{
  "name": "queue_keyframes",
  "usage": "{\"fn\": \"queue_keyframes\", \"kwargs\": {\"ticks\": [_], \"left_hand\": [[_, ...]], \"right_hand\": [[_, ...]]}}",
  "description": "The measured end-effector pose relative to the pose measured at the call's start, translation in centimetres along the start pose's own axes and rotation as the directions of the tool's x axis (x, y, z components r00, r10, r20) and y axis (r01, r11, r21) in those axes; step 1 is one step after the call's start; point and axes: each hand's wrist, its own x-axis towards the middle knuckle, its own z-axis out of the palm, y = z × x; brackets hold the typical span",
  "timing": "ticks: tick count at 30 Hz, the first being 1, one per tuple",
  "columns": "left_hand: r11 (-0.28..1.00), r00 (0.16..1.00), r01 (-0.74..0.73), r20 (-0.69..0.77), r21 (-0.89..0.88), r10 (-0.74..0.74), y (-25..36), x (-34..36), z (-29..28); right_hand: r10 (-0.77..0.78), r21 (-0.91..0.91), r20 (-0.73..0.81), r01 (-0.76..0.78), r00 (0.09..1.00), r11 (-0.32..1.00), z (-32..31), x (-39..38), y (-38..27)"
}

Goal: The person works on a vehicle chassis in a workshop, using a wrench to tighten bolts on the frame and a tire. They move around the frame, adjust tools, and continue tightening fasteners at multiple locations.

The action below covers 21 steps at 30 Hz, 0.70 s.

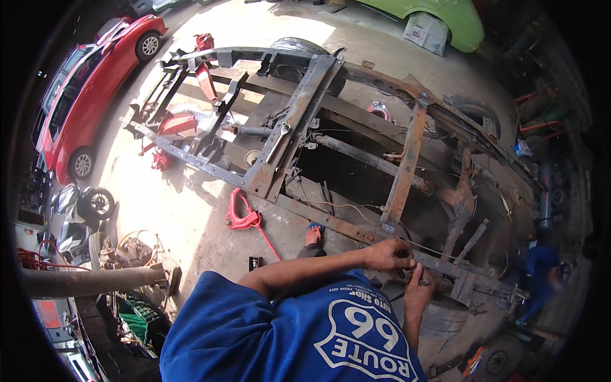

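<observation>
My left hand [387,254] reaches across from the left with its fingers curled in a pinch. Close beside it, my right hand [421,283] is closed, thumb up. Both are at the near rail of a rusty vehicle chassis frame [331,215], by the joint of a brown crossmember [407,167]. Whatever small thing the fingers hold is too small to make out. A thin cable [428,247] runs along the rail past my hands. Farther left, a shiny wrench-like tool [279,141] lies on a wide dark crossmember [299,121].
A red jack-like tool with a long handle [242,219] is on the floor left of my foot [314,233]. A tyre [443,318] lies under the near rail. Red cars [95,95] and a motorcycle [76,207] stand left, a green car body [439,19] beyond. Someone in blue [540,267] is at right.
</observation>
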Motion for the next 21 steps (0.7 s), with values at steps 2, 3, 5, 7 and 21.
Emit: {"fn": "queue_keyframes", "kwargs": {"ticks": [2,3,5,7,21], "left_hand": [[1.000,0.999,0.013,-0.035,0.025,-0.012,-0.7,-1.3,-1.7],[0.999,0.999,0.020,-0.047,0.036,-0.019,-1.1,-1.9,-2.5],[0.999,0.995,-0.014,-0.098,0.033,0.017,-1.8,-3.2,-4.7],[0.973,0.989,0.071,-0.114,-0.220,-0.098,-2.6,-5.2,-6.8],[0.881,0.270,-0.264,-0.907,-0.393,-0.324,-13.1,-24.9,-37.9]], "right_hand": [[-0.147,-0.010,0.031,0.147,0.989,0.989,1.9,0.9,-0.8],[-0.187,0.047,0.058,0.184,0.981,0.982,2.9,1.3,-1.2],[-0.051,0.059,0.175,0.042,0.983,0.997,4.2,1.9,-1.9],[0.030,0.097,0.258,-0.057,0.966,0.994,5.4,2.3,-2.4],[0.223,-0.031,0.347,-0.226,0.911,0.974,9.3,1.5,2.0]]}}
